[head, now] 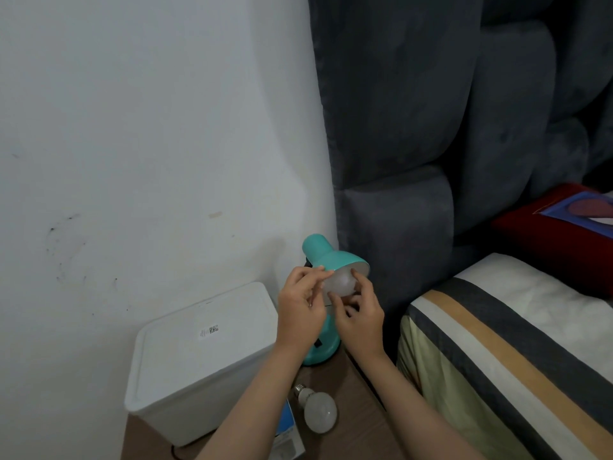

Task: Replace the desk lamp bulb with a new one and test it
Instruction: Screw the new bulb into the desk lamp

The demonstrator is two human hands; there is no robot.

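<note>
A teal desk lamp (326, 252) stands on a brown nightstand (356, 423), its shade tilted toward me. A white bulb (340, 283) sits in the mouth of the shade. My right hand (360, 315) has its fingers closed around the bulb from below and from the right. My left hand (300, 302) pinches the shade's lower rim and touches the bulb's left side. A second white bulb (318, 410) lies loose on the nightstand near me, its screw base pointing up and left. The lamp's stem is hidden behind my hands.
A white lidded plastic box (199, 353) stands at the left of the nightstand against the white wall. A blue and white carton (287, 436) lies by the loose bulb. A grey padded headboard (414, 134) and a bed with a striped pillow (517, 333) are on the right.
</note>
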